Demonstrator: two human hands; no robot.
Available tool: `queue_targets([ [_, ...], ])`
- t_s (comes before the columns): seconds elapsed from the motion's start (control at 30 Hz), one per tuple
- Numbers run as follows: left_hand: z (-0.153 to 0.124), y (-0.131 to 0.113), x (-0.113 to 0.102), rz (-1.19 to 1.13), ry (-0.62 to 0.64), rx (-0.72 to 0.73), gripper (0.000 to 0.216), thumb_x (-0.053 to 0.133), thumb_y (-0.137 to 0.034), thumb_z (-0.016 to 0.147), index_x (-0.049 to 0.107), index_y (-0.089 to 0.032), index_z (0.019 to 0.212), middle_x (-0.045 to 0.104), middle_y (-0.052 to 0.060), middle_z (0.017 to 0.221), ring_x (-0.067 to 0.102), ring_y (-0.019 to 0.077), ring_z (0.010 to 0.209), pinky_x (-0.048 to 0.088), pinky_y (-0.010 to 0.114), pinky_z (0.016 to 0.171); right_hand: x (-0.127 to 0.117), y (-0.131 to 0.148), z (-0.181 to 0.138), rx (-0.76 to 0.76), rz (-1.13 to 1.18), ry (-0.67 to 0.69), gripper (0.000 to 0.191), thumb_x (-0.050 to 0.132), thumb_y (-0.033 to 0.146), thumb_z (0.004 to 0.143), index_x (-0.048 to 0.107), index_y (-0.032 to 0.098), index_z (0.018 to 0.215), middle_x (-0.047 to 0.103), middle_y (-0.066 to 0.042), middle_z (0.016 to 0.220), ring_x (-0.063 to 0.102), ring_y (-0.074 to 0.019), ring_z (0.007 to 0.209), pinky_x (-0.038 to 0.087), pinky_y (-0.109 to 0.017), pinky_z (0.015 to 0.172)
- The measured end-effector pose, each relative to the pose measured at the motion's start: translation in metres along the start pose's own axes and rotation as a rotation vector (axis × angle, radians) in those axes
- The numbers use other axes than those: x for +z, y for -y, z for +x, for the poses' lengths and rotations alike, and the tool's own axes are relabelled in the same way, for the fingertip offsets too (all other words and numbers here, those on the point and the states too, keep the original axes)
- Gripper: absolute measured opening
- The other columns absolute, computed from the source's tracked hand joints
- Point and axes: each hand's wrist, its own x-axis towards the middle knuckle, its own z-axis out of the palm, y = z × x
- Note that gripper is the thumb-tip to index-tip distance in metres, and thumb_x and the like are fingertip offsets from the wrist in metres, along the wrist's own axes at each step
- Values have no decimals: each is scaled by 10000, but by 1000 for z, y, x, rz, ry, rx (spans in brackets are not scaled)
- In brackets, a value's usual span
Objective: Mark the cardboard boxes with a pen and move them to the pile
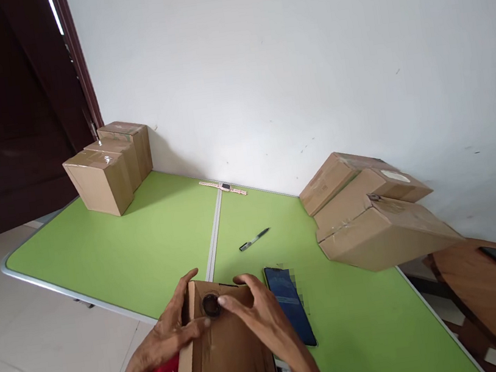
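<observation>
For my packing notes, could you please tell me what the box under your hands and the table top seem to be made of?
The box looks like matte brown cardboard, judging by its folded edges. The table top seems smooth green laminate or plastic, edged by a pale, metal-looking rim.

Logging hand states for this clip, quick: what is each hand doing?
Left hand: closed on the left edge of the cardboard box.
Right hand: curled over the box top, thumb at a small dark disc; grip cannot be told.
</observation>
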Motion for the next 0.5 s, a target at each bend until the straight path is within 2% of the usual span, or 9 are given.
queue_targets([
  [0.07, 1, 7, -7, -67, 45, 9, 955, 753, -474, 905, 227, -334, 1689, 450, 123, 1659, 437, 379, 1518, 384, 563, 1225, -20, -12, 19, -3, -1, 61, 618, 521, 676, 970, 573, 258, 1422, 691, -144, 1382, 712, -339, 1168, 596, -486, 902],
  [0.13, 5, 12, -10, -90, 15, -3, 924, 755, -474, 911, 269, -315, 1680, 507, 137, 1617, 455, 387, 1509, 375, 581, 1230, -36, -23, 47, -38, -149, -5, 558, 435, 563, 1039, 536, 221, 1468, 695, -159, 1343, 730, -313, 1099, 606, -460, 860],
  [0.23, 13, 16, -8, -149, -12, -38, 831, 740, -471, 932, 342, -345, 1650, 552, 120, 1585, 513, 379, 1470, 418, 569, 1207, -46, -39, 93, -51, -371, -97, 398, 505, 276, 1006, 631, 150, 1362, 689, -204, 1246, 680, -363, 1136, 560, -511, 917],
  [0.3, 18, 16, -6, -159, -9, -45, 796, 733, -468, 940, 367, -359, 1638, 561, 109, 1580, 545, 372, 1444, 451, 549, 1187, -44, -46, 118, -34, -440, -110, 301, 531, 178, 984, 701, 160, 1232, 687, -201, 1218, 651, -374, 1170, 542, -522, 926],
  [0.4, 20, 12, -4, -129, 7, -38, 793, 712, -477, 954, 352, -348, 1648, 567, 109, 1575, 560, 369, 1432, 451, 552, 1191, -36, -51, 143, -19, -495, -122, 145, 630, 257, 1015, 712, 185, 1111, 699, -113, 1190, 665, -285, 1116, 560, -473, 932],
  [0.5, 18, 10, -6, -34, 29, -26, 885, 739, -471, 927, 291, -341, 1679, 431, 96, 1691, 388, 387, 1565, 333, 596, 1268, -36, -48, 153, -30, -475, -133, 194, 688, 365, 1007, 696, 175, 1044, 713, -55, 1067, 689, -218, 974, 577, -435, 900],
])
